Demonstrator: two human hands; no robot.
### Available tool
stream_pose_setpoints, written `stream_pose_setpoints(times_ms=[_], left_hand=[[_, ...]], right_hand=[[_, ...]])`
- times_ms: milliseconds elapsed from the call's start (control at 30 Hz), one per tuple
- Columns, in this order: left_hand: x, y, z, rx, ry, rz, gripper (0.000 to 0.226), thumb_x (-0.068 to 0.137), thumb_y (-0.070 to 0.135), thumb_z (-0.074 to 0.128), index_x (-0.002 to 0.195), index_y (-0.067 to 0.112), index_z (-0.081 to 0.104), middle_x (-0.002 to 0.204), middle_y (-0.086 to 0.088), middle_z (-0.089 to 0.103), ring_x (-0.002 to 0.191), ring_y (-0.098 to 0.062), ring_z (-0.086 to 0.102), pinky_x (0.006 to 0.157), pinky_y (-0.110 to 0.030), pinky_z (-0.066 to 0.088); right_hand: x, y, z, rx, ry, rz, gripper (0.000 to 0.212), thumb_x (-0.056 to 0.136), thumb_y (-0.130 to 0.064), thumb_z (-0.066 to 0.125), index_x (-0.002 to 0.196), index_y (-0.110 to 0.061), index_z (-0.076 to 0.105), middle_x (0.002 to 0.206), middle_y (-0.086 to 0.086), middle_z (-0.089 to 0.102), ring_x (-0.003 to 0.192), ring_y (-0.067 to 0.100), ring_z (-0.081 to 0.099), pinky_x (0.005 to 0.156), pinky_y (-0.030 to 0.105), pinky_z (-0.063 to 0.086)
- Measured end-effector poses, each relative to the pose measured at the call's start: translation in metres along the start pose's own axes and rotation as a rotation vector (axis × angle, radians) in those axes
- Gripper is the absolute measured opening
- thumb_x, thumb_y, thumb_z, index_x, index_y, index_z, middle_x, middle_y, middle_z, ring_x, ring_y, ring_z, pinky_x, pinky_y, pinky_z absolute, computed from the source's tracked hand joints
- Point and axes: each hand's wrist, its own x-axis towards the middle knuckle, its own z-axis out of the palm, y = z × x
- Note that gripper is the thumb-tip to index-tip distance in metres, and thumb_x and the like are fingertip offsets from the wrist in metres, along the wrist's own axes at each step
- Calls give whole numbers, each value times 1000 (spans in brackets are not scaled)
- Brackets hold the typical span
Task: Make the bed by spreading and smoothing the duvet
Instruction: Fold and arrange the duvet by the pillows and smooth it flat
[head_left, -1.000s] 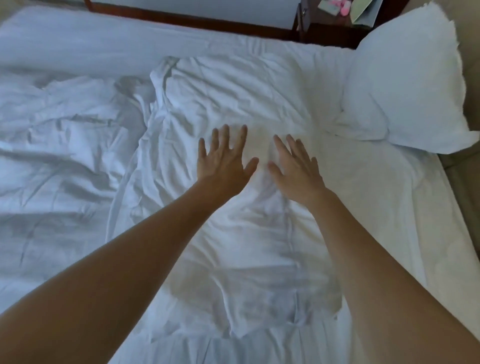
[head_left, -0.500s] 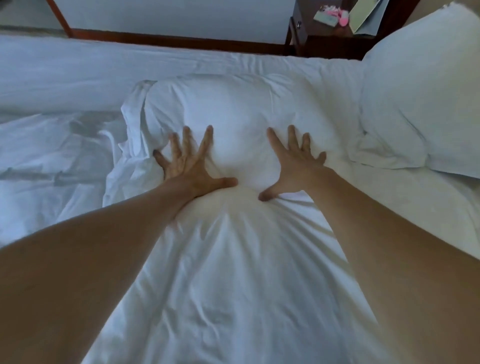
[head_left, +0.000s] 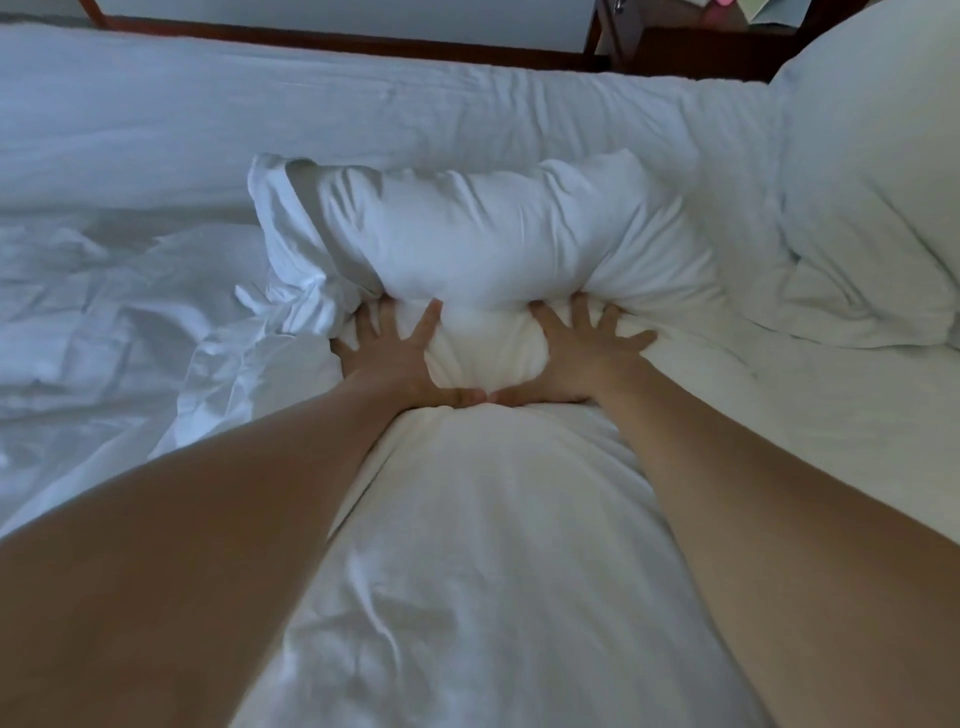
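Observation:
The white duvet (head_left: 488, 561) lies in a long strip down the middle of the bed, and its far end (head_left: 483, 234) is bunched up into a puffy mound. My left hand (head_left: 395, 358) and my right hand (head_left: 576, 358) press flat into the duvet just below that mound, fingers spread, thumbs almost touching. Neither hand grips the fabric. A crumpled part of the white bedding (head_left: 104, 322) lies to the left.
A white pillow (head_left: 878, 197) lies at the right against the head of the bed. The white sheet (head_left: 260, 114) stretches across the far side. Beyond it are a dark wooden frame (head_left: 363, 44) and a dark nightstand (head_left: 691, 47).
Both hands have slid forward along the duvet, spreading their fingers and pushing the filling into a mound at the far end. The camera has leaned closer to the bed.

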Motion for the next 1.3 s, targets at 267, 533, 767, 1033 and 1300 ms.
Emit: stream_pose_setpoints(times_ms=[267, 533, 767, 1033, 1300], left_hand=[[-41, -4, 35, 106, 206, -7, 101, 73, 92, 19, 154, 39, -10, 164, -7, -13, 148, -36, -19, 113, -60, -14], [-166, -1, 42, 144, 209, 17, 74, 93, 65, 12, 157, 29, -2, 160, -20, 19, 147, -41, 11, 122, -49, 3], [-295, 4, 92, 221, 359, 158, 72, 92, 68, 18, 156, 34, 19, 151, -23, 38, 131, -53, 39, 112, -65, 20], [-385, -13, 113, 332, 266, 17, 84, 77, 83, 1, 151, 46, -16, 165, -8, -7, 147, -47, -6, 111, -71, -5], [-438, -3, 139, 164, 92, -219, 93, 71, 92, 6, 144, 47, -31, 156, -3, -37, 144, -41, -28, 106, -77, -5]], right_hand=[[-36, -4, 23, -40, 57, 7, 139, 46, -106, 36, 148, -40, -30, 158, 7, -37, 146, 43, -26, 108, 77, -7], [-154, -15, 67, -14, 104, -58, 108, 71, -95, 4, 156, -32, -16, 164, 5, -23, 150, 27, -25, 115, 60, -19], [-263, -5, 117, 13, 160, -97, 95, 79, -85, -5, 156, -31, -15, 165, -1, -20, 150, 14, -23, 111, 61, -24], [-341, 5, 151, 1, 193, -118, 99, 73, -91, -7, 154, -35, -20, 165, 1, -21, 150, 20, -24, 105, 70, -21], [-368, 8, 174, -63, 211, -190, 108, 68, -96, 1, 154, -34, -20, 165, 7, -21, 150, 31, -22, 104, 76, -14]])
